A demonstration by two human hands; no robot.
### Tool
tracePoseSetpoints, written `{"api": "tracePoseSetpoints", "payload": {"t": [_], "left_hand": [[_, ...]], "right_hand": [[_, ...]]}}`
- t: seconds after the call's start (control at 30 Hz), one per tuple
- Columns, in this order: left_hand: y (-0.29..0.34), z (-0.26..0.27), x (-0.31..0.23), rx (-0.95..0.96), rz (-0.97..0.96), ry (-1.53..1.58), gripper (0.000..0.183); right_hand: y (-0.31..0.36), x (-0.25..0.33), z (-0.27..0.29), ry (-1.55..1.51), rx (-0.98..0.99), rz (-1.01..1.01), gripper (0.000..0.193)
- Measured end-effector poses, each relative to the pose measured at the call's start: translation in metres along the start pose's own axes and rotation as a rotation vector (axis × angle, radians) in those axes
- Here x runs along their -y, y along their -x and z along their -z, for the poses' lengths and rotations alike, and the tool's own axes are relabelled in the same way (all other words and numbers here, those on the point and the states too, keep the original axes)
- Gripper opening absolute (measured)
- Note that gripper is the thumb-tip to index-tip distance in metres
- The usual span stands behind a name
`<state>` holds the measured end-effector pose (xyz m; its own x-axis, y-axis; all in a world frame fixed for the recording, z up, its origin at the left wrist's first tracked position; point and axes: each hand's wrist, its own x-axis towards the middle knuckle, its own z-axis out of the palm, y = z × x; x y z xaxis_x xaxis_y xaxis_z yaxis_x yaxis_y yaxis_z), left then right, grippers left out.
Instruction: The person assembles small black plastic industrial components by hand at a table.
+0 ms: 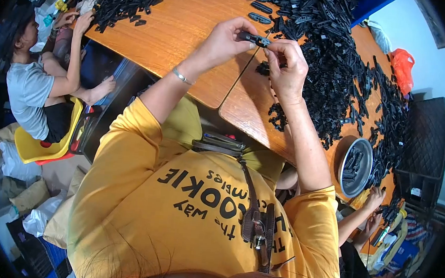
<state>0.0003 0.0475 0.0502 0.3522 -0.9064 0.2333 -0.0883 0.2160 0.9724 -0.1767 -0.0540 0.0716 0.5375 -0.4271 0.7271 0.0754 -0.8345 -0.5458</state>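
Observation:
Above the wooden table [200,91], a small, long black plastic part [258,40] is held between my two hands. My left hand [225,40] grips its left end with thumb and fingers. At the other end, the fingertips of my right hand [289,66] pinch it; fine detail there is too small to make out. A large heap of similar black parts [325,68] spreads right beside and beyond my right hand. Two longer pieces, one a dark grey part [259,18], lie just past my hands.
Another black heap [123,3] covers the far left. A metal bowl [368,158] with black parts stands at right. A person [32,89] sits left on a yellow chair [28,148]; another person's hand [375,198] works at lower right. A red bag [402,71] is at far right.

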Motion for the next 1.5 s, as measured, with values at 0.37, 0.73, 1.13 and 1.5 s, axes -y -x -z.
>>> {"api": "tracePoseSetpoints", "payload": {"t": [0.37, 0.73, 1.13, 1.5], "left_hand": [[0.004, -0.012, -0.009, 0.037, -0.019, 0.051, 0.026], [0.014, -0.009, -0.012, 0.095, 0.008, -0.016, 0.025], [0.02, -0.006, -0.028, 0.061, -0.035, -0.122, 0.03], [0.155, 0.15, -0.078, 0.218, 0.392, -0.858, 0.022]], "right_hand": [[0.004, 0.009, 0.011, 0.011, 0.05, 0.02, 0.018], [-0.004, 0.002, 0.019, 0.146, 0.209, 0.2, 0.018], [-0.024, -0.008, 0.004, 0.063, 0.529, -0.437, 0.028], [0.023, -0.045, 0.029, 0.354, 0.646, -0.168, 0.012]]}}
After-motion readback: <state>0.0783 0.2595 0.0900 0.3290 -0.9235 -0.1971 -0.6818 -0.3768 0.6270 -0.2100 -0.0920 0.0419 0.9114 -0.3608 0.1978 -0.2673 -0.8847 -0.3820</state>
